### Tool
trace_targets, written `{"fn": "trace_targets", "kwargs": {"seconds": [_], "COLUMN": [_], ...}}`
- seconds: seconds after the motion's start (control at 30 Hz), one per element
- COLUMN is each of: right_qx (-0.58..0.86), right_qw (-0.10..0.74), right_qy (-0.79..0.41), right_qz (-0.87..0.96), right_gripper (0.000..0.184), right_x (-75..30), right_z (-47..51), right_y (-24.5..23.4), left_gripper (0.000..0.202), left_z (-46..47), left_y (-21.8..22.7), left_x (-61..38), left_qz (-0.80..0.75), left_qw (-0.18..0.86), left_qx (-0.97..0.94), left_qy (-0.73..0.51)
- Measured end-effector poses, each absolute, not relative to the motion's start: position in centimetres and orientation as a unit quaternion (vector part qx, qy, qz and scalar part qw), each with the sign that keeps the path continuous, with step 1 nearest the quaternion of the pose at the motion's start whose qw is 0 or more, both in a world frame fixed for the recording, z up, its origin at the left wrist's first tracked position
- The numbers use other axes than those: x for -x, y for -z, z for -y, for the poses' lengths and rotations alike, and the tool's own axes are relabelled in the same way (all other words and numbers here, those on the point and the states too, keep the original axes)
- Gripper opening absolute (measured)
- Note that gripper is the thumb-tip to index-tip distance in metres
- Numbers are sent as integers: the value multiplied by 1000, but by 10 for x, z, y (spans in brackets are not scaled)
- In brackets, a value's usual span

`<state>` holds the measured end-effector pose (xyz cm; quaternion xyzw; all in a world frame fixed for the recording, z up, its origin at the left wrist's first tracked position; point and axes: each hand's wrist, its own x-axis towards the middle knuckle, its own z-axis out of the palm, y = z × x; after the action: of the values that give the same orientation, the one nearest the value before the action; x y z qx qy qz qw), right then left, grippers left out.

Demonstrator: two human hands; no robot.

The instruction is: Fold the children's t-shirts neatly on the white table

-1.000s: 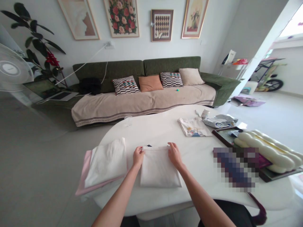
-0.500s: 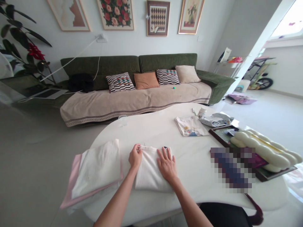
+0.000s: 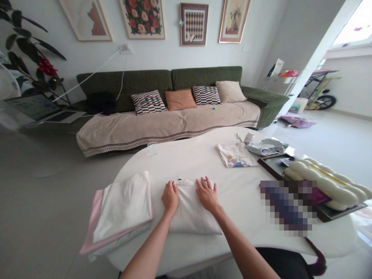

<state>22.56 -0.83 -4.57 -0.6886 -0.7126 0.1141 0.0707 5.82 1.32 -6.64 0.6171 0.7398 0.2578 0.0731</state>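
A folded white garment lies on the white table in front of me, with a small dark mark showing at its far edge. My left hand is at its far left corner, fingers curled closed on the cloth. Flat on the far right part of the same garment rests my right hand, its fingers spread. Left of them is a stack of folded cloths, a white cloth on top and a pink cloth beneath it.
A folded printed T-shirt lies farther back, beside a crinkled silver package. On the right, a dark-rimmed tray bears a puffy cream-coloured object. A blurred-out purple item lies nearer. Behind the table stands a green sofa.
My left hand has slid slightly along the garment's far left corner. My right hand has shifted a little toward the far edge, still flat. The garment's near right corner now spreads farther right.
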Motion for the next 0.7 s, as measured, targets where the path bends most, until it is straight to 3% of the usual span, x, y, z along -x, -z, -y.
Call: {"fn": "trace_targets", "kwargs": {"seconds": [0.3,0.47,0.6,0.7], "right_qx": [703,701,700,697], "right_qw": [113,127,130,130], "right_qy": [-90,-85,-80,-78], "right_qz": [697,697,697,700], "right_gripper": [45,43,43,43], "right_x": [-217,-219,-219,-220], "right_z": [-3,-2,-4,-5], "right_y": [56,57,60,63], "left_gripper": [24,35,43,47], "left_z": [-18,-22,-14,-9], "left_y": [69,56,58,67], "left_x": [-57,-62,-74,-79], "left_qz": [-740,-646,-536,-535], "left_qw": [58,4,10,25], "left_qx": [-617,-710,-821,-832], "left_qy": [-260,-279,-195,-147]}}
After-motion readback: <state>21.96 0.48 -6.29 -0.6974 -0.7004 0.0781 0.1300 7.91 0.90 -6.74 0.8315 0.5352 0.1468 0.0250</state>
